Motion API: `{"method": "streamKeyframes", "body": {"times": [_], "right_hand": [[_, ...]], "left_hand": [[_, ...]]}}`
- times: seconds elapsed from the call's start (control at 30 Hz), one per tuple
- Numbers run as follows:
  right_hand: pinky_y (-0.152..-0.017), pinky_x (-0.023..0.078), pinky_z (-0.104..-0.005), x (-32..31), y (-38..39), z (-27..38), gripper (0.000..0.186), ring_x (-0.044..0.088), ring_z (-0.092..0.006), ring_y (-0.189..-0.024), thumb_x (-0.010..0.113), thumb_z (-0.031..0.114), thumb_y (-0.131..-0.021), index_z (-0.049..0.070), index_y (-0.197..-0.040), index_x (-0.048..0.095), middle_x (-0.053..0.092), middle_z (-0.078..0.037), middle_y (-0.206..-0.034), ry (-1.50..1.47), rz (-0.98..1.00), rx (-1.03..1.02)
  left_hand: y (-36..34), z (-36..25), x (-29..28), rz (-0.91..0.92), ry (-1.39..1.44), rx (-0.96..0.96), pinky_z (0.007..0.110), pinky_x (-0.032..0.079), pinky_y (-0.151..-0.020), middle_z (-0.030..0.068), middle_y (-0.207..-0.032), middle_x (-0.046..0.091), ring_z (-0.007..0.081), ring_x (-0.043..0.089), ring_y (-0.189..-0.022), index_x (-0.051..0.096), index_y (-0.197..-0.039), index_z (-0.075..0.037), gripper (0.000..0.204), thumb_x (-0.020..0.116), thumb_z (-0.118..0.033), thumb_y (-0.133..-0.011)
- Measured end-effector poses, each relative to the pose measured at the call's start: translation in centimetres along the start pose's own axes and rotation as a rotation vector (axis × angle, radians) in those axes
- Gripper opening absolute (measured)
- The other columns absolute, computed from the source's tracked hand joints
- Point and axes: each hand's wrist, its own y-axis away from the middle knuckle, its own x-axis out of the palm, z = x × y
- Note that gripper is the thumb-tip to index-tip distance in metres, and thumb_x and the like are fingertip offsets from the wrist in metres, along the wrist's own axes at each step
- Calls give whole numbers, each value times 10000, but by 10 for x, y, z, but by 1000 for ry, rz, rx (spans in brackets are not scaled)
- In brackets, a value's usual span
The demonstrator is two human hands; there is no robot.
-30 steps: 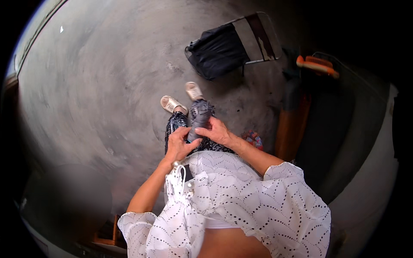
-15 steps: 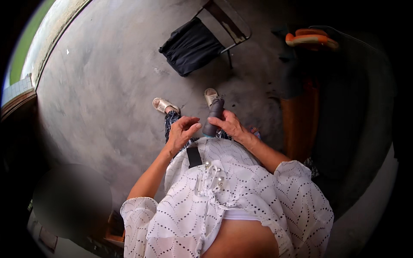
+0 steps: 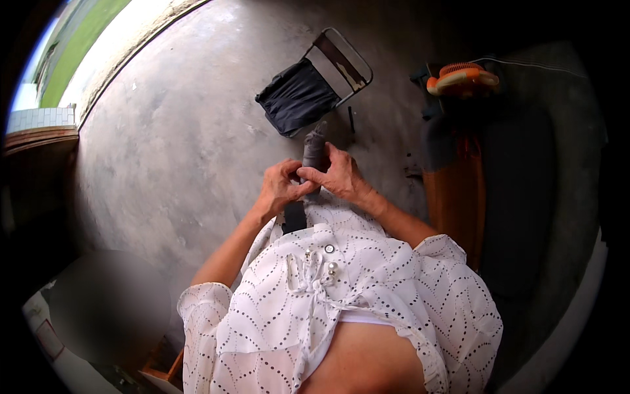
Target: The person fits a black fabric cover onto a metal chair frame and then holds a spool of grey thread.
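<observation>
What looks like a dark grey folded umbrella is held upright in front of my waist, its narrow tip pointing away from me. My right hand wraps it from the right, with the thumb across its near side. From the left, my left hand has its fingers bent and pressed against the lower part. The two hands nearly meet there and hide some of the umbrella. Just below my left hand, a black rectangular piece hangs against my white dotted top.
Ahead on the concrete floor stands a folding chair with a black seat. To the right are an orange fan and a long brown and dark seat. A bright doorway with green outside lies at upper left.
My left hand has closed in from beside the umbrella to touch its lower part. Both hands and the umbrella have risen in view, and the view has shifted slightly.
</observation>
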Motion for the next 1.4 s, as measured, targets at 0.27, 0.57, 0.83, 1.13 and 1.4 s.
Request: {"method": "streamKeyframes", "body": {"times": [0.27,0.57,0.83,1.13,1.4], "right_hand": [[-561,445,-218,32,3,36,204,524,-82,-599,615,197,-801,10,-853,552,581,-37,-697,-460,132,29],[-539,428,-181,26,-9,93,94,503,-51,-588,586,117,-811,26,-828,602,584,-5,-694,-310,57,-131],[-497,368,-152,14,-37,127,180,503,-38,-593,563,213,-843,42,-861,616,584,-12,-708,-333,60,-223],[-538,387,-151,25,-52,158,388,527,-43,-695,513,353,-856,10,-1035,536,571,-26,-864,-373,382,-145],[-497,338,-148,40,-53,172,282,465,-23,-641,600,263,-811,36,-967,539,541,-5,-792,-406,513,-63]], "left_hand": [[48,-8,-62,101,657,-127,222,410,-621,-11,-764,580,58,497,-652,605,-824,-7,214,651,-201,-746],[58,-1,-101,151,816,2,261,451,-740,69,-861,603,126,572,-774,574,-963,42,306,614,-167,-743],[47,-13,-124,340,1050,31,338,470,-706,171,-850,569,264,572,-782,554,-903,62,468,630,-333,-663],[45,-24,-132,552,1236,211,337,441,-666,167,-829,551,257,535,-751,549,-897,60,479,582,-363,-676],[43,-25,-131,672,1325,256,334,418,-702,163,-837,539,268,517,-776,519,-967,53,523,541,-400,-706]]}}
